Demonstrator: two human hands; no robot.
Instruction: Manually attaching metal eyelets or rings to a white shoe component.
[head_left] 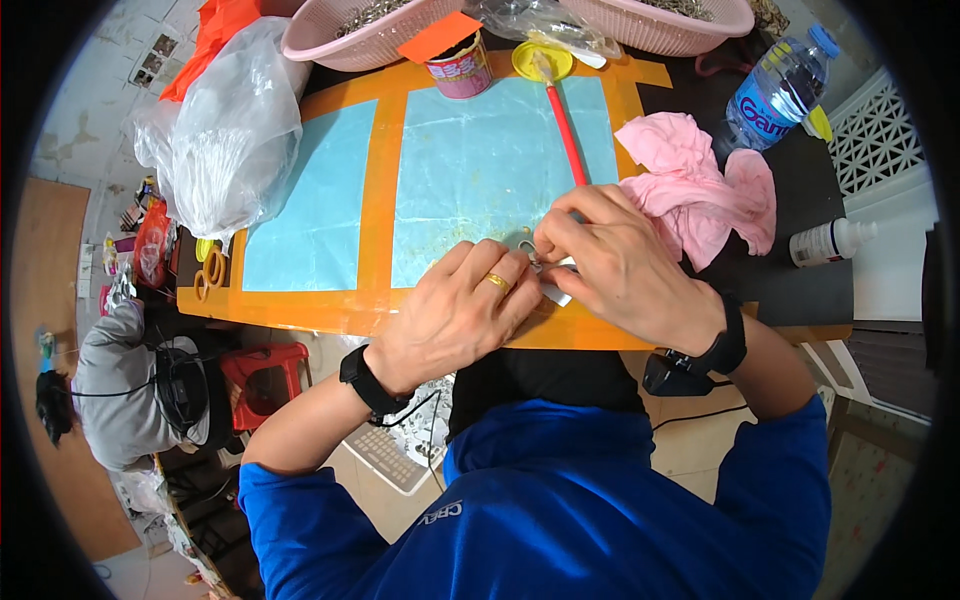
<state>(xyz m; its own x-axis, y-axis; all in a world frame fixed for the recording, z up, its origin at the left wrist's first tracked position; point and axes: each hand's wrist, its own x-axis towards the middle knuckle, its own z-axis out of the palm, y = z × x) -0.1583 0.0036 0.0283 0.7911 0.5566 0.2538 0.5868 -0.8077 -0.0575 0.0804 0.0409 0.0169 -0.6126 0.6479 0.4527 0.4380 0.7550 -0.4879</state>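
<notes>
My left hand [465,300], with a gold ring on one finger, is closed near the table's front edge, fingers curled down. My right hand [625,255] meets it from the right, its thumb and fingers pinched together. Between the fingertips shows a small silvery curved metal piece [527,247], mostly covered by the fingers. A pale flat scrap [556,293] peeks out under my right fingers; what it is I cannot tell. Just beyond my right hand lies a red-handled brush [566,135], its tip resting on a yellow lid [543,62].
Blue sheets [480,150] edged with orange tape cover the table. At the back stand a pink tin [462,75] and pink baskets [350,35] of metal parts. A pink cloth [700,190], a water bottle [780,90] and a white bottle [830,242] are right; a plastic bag [235,130] is left.
</notes>
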